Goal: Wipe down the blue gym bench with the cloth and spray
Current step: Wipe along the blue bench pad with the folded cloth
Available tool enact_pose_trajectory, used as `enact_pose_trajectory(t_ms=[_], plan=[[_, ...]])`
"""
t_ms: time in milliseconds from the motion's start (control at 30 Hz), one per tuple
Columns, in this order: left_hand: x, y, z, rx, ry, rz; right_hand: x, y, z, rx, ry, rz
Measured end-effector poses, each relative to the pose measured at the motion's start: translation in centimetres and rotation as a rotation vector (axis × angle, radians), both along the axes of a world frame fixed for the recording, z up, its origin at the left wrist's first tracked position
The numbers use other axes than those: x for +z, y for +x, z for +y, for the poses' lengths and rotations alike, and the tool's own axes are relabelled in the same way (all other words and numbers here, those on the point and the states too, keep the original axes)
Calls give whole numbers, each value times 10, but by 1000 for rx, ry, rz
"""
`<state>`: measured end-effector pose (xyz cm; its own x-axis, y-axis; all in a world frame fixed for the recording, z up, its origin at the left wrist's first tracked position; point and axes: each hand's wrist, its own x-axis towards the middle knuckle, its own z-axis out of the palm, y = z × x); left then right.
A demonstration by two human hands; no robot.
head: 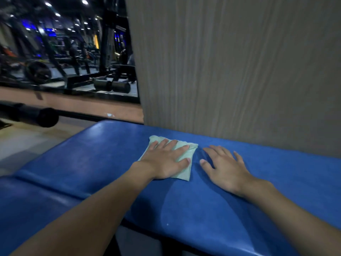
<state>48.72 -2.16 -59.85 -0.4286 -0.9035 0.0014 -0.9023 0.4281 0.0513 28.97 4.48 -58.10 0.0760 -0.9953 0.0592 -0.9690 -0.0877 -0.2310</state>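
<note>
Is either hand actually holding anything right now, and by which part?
Nothing is gripped. The left hand presses flat on the middle of the green cloth on the blue bench; the right hand rests bare on the bench.

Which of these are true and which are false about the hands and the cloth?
The left hand presses flat on the cloth. True.
The right hand holds a spray bottle. False: it lies open on the bench, holding nothing.
The cloth is red. False: it is pale green.
The bench stands against a wall. True.
</note>
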Motion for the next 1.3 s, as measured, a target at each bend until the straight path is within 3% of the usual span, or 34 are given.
enact_pose_trajectory(t_ms=[533, 1000, 1167, 1300], plan=[[-8, 172, -69, 244, -82, -15, -18, 146, -45, 255, 28, 31], [2, 265, -51, 547, 40, 77, -20, 142, -45, 268, 18, 13], [3, 246, -19, 561, 17, -48, -4, 124, -36, 290, 3, -27], [3, 232, -2, 530, 35, -84, -5, 83, -16, 182, 18, 35]])
